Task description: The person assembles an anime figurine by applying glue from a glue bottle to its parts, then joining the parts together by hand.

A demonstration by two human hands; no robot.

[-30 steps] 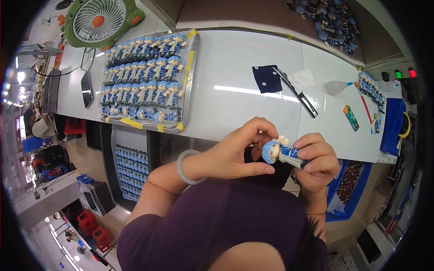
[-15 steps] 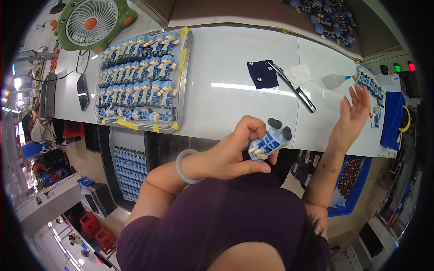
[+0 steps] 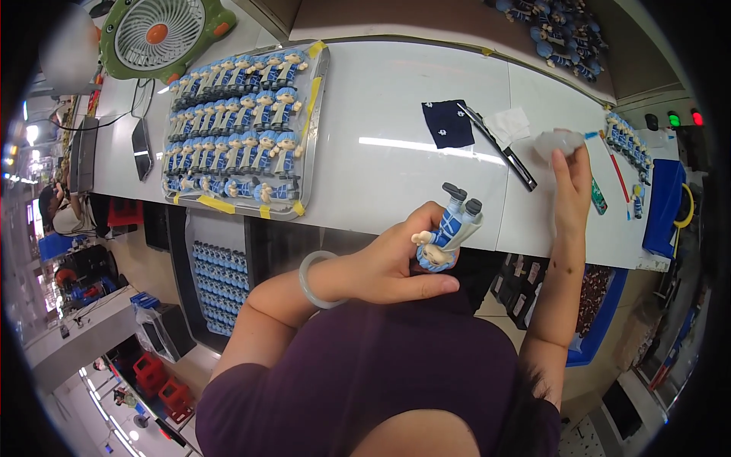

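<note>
Upside down in my left hand [image 3: 407, 263], a small doll figurine [image 3: 451, 232] with blue hair, blue clothes and a pale cape points its dark shoes upward. The fingers are closed round its head end. My right hand [image 3: 572, 183] reaches over the right part of the table, its thumb and fingers on a translucent squeeze bottle [image 3: 557, 142] with a blue tip. Beside that hand lie a green tool [image 3: 598, 198] and a thin red brush-like stick [image 3: 617, 169]. A dark cloth [image 3: 448, 124], a black pen-like tool [image 3: 520, 167] and a white tissue [image 3: 510, 124] lie farther left.
A tray [image 3: 320, 99] edged with yellow tape holds rows of similar figurines at the left. Behind it stands a green fan [image 3: 156, 34]. More figurines [image 3: 626, 141] line the right edge, near a blue bin [image 3: 665, 206]. Further figurines [image 3: 560, 38] pile on the back shelf.
My right hand has come left and closed on the squeeze bottle, uncovering the stick and green tool. In my left hand the figurine has turned, with its face and arm now showing.
</note>
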